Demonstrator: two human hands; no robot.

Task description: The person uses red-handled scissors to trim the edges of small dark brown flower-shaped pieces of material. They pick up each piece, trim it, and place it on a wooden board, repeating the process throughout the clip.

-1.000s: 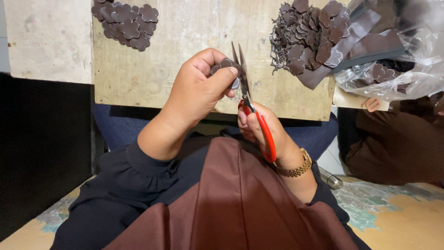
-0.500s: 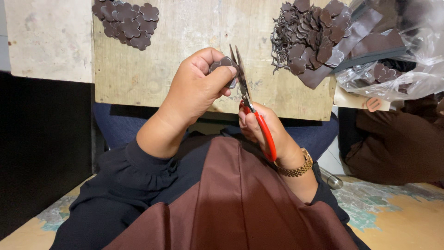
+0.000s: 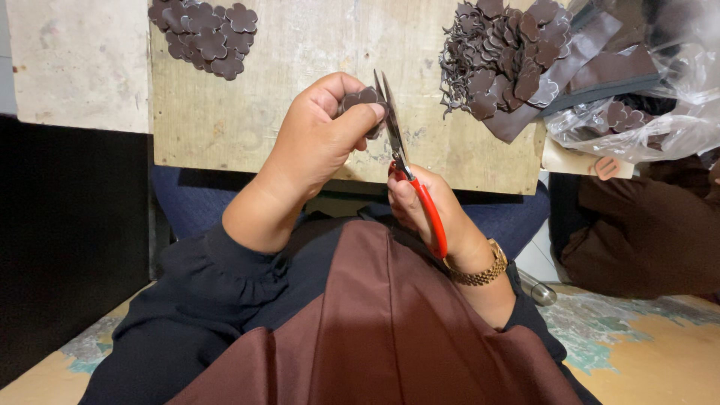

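Left hand: grip pinches a small dark-brown flower-shaped leather piece.
Right hand: grip clenched on red-handled steel scissors, blades touching that piece.

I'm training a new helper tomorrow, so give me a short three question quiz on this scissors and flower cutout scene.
1. True or false: the right hand holds the red-handled scissors.
2. What does the left hand pinch at the blades? A) a brown flower-shaped piece B) a coin C) a thread spool
3. Where does the neat stack of finished flower pieces lie on the wooden board: far left or far right?

Key: 1 true. 2 A. 3 far left; the far right holds a loose pile of pieces and scraps.
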